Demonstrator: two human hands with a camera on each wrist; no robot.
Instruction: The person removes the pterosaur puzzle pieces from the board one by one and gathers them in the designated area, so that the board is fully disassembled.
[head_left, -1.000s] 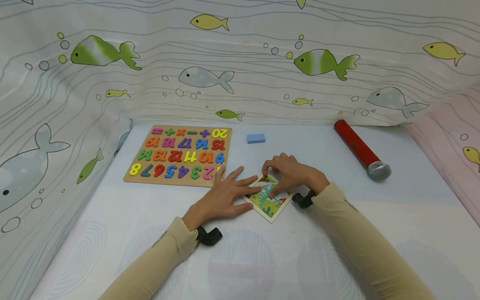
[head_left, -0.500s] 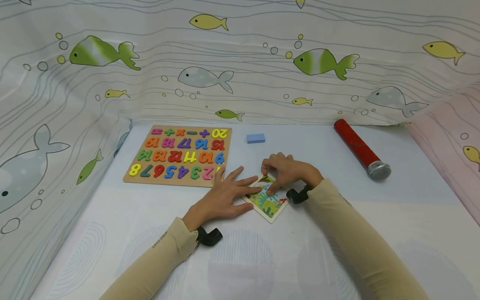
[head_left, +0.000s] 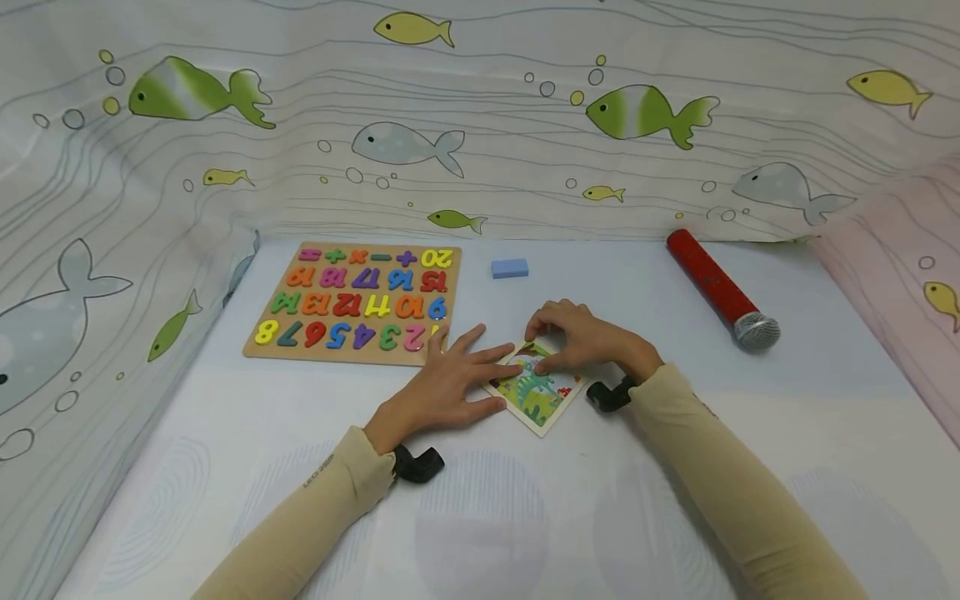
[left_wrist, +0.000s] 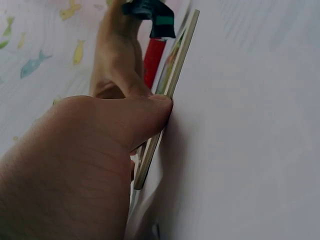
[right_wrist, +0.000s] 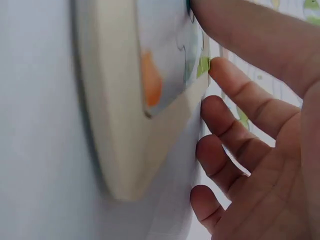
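Note:
A small square jigsaw puzzle [head_left: 538, 404] with a green dinosaur picture lies on the table, one corner toward me. My left hand [head_left: 438, 385] spreads its fingers over the puzzle's left side. In the left wrist view its thumb [left_wrist: 155, 107] rests on the pale wooden edge. My right hand [head_left: 581, 337] curls over the far corner, its index fingertip at that corner and its thumb on the picture. The right wrist view shows the index fingertip [right_wrist: 218, 66] against a green bit of the picture at the puzzle's edge [right_wrist: 117, 125], with the other fingers bent beyond it.
A wooden number board [head_left: 345, 357] with colourful digits lies to the left, close to my left fingers. Behind the puzzle is a blue block [head_left: 510, 268]. A red microphone [head_left: 705, 275] lies at the back right. Fish-patterned cloth [head_left: 525, 167] rises behind the table.
My right hand shifts slightly left and then back right, its thumb and index finger staying on the puzzle. My left hand holds its place. The head view tilts a little downward.

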